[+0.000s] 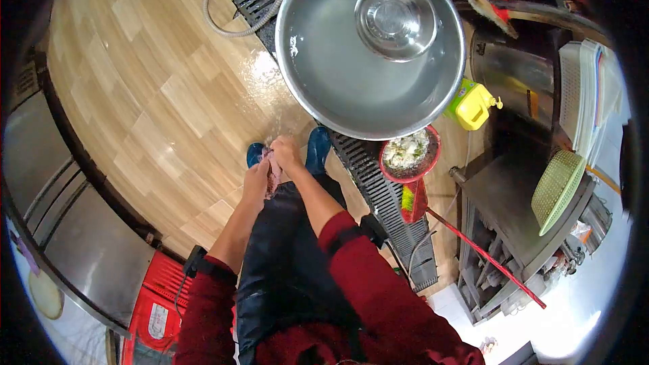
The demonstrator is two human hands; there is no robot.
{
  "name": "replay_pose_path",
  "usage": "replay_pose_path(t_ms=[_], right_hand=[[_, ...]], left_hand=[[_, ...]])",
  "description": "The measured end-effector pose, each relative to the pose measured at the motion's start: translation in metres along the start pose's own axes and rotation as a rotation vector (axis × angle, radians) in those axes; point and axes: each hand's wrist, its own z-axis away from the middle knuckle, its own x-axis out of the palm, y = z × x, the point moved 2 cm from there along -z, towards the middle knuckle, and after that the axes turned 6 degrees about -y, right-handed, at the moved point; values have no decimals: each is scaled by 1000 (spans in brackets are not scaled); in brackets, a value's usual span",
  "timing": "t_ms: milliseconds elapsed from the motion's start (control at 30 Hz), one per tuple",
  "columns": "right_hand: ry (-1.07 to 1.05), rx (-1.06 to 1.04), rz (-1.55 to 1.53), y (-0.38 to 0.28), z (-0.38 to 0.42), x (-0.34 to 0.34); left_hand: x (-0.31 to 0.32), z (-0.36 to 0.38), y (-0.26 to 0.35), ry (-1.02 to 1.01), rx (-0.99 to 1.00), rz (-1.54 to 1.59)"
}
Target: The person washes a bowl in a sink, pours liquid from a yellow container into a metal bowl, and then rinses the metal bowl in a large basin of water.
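My left hand [256, 179] and my right hand [288, 153] are close together in front of my dark apron [284, 257]. Both are closed on a crumpled pinkish cloth [272, 174], which is bunched and partly hidden by the fingers. Water seems to spray or drip just beyond the hands. Below them on the floor are my blue boots [318, 151]. Ahead and to the right is a large metal basin [318, 88] of cloudy water, with a smaller steel bowl [395, 20] in it.
A red bowl [436, 145] of white and green scraps sits beside the basin, near a yellow-and-green jug [473, 108]. A red-handled brush [487, 257] lies across the drain grate [372, 169]. A hose [209, 13] curls at the top. Red crates [159, 297] stand lower left.
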Motion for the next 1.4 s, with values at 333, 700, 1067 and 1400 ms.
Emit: replay_pose_path(t_ms=[333, 700, 1067, 1400], right_hand=[[-43, -26, -1359, 25, 50, -53], [228, -550, -672, -34, 65, -91], [874, 420, -853, 266, -75, -185], [472, 375, -1864, 327, -127, -177]], left_hand=[[-32, -37, 17, 53, 89, 102], [13, -33, 49, -609, 271, 459], [-14, -112, 37, -228, 175, 602], [-13, -147, 32, 30, 300, 416]])
